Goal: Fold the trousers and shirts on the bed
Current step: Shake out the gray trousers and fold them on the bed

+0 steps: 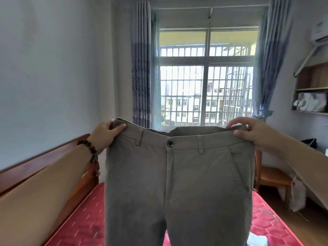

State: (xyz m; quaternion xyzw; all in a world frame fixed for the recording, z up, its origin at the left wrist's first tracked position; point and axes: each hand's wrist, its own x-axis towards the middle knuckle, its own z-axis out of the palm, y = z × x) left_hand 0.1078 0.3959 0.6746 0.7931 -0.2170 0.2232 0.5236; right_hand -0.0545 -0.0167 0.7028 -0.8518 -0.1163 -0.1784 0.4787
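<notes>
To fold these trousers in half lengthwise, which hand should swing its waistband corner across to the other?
Either, barely: left hand and right hand each pinch a corner of the grey trousers at equal height. Slight preference right, unobstructed on its side.

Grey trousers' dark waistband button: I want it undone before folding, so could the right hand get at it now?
Probably not yet: the right hand grips the grey trousers at the waistband corner; the dark button is otherwise unobstructed.

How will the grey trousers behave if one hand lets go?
Probably floppy: the grey trousers hang limp below the waistband, which sags between left hand and right hand. That corner would likely drop. Seemingly light: fingers only pinch it.
</notes>
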